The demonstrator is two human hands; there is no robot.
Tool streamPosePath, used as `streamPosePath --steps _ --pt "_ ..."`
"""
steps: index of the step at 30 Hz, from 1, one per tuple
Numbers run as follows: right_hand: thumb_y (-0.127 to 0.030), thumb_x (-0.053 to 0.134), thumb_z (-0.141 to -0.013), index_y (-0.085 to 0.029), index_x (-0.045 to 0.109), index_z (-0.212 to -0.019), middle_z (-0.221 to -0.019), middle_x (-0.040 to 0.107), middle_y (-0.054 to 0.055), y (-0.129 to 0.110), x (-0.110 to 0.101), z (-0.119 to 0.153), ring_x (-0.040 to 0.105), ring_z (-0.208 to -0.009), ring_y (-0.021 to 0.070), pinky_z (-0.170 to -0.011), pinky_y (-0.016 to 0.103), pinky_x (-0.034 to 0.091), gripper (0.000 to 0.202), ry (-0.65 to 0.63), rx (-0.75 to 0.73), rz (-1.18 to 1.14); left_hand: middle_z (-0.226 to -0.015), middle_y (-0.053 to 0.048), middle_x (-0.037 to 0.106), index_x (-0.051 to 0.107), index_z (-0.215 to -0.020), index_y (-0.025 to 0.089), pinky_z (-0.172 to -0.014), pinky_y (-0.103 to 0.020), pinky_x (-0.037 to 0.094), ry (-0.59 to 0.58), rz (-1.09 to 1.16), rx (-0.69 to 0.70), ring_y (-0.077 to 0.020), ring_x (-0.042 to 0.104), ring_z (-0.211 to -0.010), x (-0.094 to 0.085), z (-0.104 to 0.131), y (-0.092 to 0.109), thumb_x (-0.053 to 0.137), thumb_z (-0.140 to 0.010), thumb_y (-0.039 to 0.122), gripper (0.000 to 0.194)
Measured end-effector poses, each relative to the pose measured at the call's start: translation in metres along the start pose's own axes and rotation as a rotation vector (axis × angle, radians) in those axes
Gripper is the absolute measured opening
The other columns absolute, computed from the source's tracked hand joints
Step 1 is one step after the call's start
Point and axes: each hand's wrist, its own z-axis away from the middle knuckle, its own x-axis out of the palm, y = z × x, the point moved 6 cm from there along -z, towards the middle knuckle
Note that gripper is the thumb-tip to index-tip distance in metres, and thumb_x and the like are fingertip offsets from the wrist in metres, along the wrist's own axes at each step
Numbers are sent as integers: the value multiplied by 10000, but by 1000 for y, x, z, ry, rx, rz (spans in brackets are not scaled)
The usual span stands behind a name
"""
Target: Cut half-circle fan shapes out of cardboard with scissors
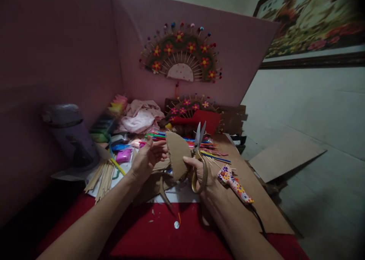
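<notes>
A half-round piece of brown cardboard is held upright by my right hand, the thumb pressing on its face. The same hand has a pair of scissors with gold-coloured handles looped around its fingers; the blades point up, slightly apart. My left hand is open, palm turned toward the cardboard, fingertips close to its left edge; whether they touch it I cannot tell. Below the hands lie cut cardboard scraps on white paper.
A flowered glue gun with a black cord rests on a cardboard sheet at right. Wooden sticks and a purple tumbler stand left. Coloured pipe cleaners lie behind. A decorated fan hangs on the pink board.
</notes>
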Motion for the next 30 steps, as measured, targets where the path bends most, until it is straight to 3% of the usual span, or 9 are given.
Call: streamPosePath --steps 2,5,8,11,14,17,19,24,30 --pt "-220 723 -622 -158 638 -973 -843 728 51 2 1 1 690 -681 217 -602 332 571 367 -9 50 -27 -642 -95 693 704 -770 89 -504 -237 435 108 -63 124 -140 592 -526 -11 -1 17 649 -726 536 452" --pt "-194 736 -616 -184 629 -1000 -829 718 23 -6 -2 3 681 -686 198 -617 314 565 399 43 -37 -29 -530 -32 637 668 -655 125 -442 -210 376 312 -174 322 -105 532 -448 -32 -1 45 706 -685 419 298" --pt "-158 742 -608 -188 617 -1008 -817 709 9 -14 -6 3 675 -708 193 -661 317 562 421 95 -142 -9 -412 9 529 591 -507 149 -370 -199 257 369 -380 347 -70 419 -356 -43 -3 60 730 -645 346 278" --pt "-150 739 -605 -193 614 -957 -810 703 -3 -14 -8 2 671 -717 189 -686 321 559 376 110 -171 0 -371 -3 494 560 -456 160 -349 -215 190 219 -681 166 -70 350 -311 -40 -6 54 719 -637 421 355" --pt "-152 738 -595 -204 604 -888 -761 687 -22 -11 -10 0 670 -714 189 -699 328 559 326 117 -158 -10 -380 -18 518 573 -462 180 -369 -234 208 -18 -1094 -61 -102 371 -320 -33 -3 34 699 -622 470 354" --pt "-153 733 -595 -210 607 -929 -780 685 -21 -11 -9 0 669 -724 181 -685 306 555 361 107 -170 3 -558 -42 632 648 -574 202 -455 -256 271 -196 -1590 -77 -178 530 -498 -25 6 19 753 -517 422 251" --pt "-159 730 -600 -212 604 -996 -799 683 -16 -13 -9 1 669 -728 179 -668 297 554 419 109 -191 27 -692 -49 670 671 -679 218 -522 -270 299 -240 -1802 -21 -230 590 -652 -19 11 14 786 -439 407 327" --pt "-200 725 -622 -224 576 -1058 -800 676 -18 -16 -9 2 664 -697 185 -616 304 546 461 119 -212 51 -718 -43 648 638 -760 218 -593 -297 330 -289 -1885 -6 -288 615 -757 -9 21 4 780 -428 372 392" --pt "-189 742 -606 -208 578 -1038 -808 689 -7 -13 -15 -1 659 -667 174 -618 303 539 462 148 -235 24 -630 1 597 614 -627 202 -506 -257 290 -315 -1599 -72 -187 525 -605 -19 14 2 754 -446 310 253"
